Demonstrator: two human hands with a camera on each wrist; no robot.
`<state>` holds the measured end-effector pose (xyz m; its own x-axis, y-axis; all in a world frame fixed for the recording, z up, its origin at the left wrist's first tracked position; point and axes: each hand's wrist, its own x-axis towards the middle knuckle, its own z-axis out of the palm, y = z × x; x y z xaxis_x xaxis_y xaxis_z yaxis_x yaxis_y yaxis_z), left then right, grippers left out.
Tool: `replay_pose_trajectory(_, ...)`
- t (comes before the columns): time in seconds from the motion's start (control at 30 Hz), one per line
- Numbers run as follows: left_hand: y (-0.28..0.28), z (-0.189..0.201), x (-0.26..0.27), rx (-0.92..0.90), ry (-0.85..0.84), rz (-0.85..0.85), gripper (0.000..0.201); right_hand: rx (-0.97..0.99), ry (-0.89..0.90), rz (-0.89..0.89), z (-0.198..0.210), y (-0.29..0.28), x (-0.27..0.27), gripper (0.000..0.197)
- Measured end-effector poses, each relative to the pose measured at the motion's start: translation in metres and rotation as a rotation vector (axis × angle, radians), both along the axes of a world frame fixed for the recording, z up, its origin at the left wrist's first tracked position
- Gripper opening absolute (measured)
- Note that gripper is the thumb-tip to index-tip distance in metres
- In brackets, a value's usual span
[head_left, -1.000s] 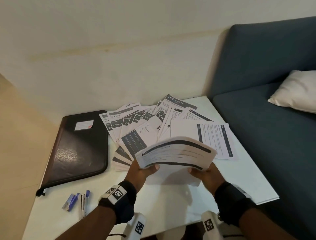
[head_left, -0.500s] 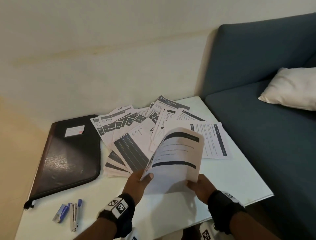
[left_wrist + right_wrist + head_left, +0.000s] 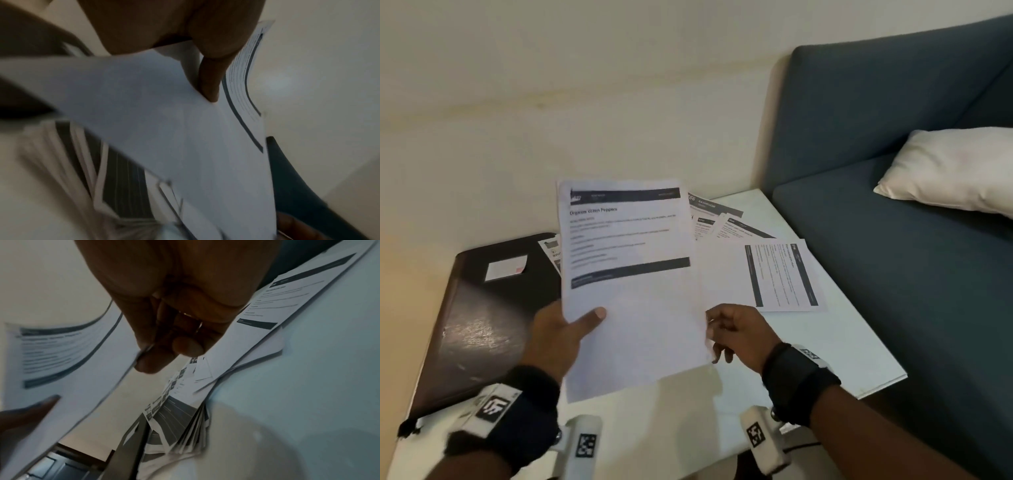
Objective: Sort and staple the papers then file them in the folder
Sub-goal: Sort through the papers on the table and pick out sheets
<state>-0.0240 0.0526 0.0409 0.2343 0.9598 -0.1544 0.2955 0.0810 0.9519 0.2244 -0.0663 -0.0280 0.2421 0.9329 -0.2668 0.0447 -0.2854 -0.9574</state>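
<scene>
I hold a thin stack of printed papers (image 3: 633, 274) upright above the table, its front page headed by a dark band. My left hand (image 3: 565, 329) grips the stack's lower left edge, thumb (image 3: 209, 81) on the front page. My right hand (image 3: 732, 329) pinches the right edge between thumb and fingertips (image 3: 148, 360). Behind the stack, more printed sheets (image 3: 780, 274) lie fanned out on the white table (image 3: 842, 342); the stack hides most of them. A dark zipped folder (image 3: 482, 318) lies shut on the table's left side.
A blue sofa (image 3: 893, 240) with a white pillow (image 3: 955, 168) stands against the table's right edge. A cream wall runs close behind the table. The table's near edge is just below my wrists.
The held stack has turned from lying sideways to standing upright with its header at the top, and it has risen toward me. Both hands have shifted along its edges.
</scene>
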Motion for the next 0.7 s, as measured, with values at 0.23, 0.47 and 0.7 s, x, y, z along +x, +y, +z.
replay_pose_trajectory(0.23, 0.007, 0.028, -0.039, 0.157, 0.022, 0.134, 0.023, -0.270, -0.721, 0.056, -0.031, 0.029, 0.031, 0.013)
replay_pose_trajectory(0.47, 0.035, 0.013, -0.044, 0.074, -0.055, 0.244, 0.047, -0.374, -1.118, 0.335, -0.063, 0.088, 0.030, 0.075)
replay_pose_trajectory(0.7, 0.040, 0.002, -0.036, 0.041, -0.072, 0.206, 0.025, -0.458, -1.228, 0.430, -0.073, 0.106, 0.021, 0.042)
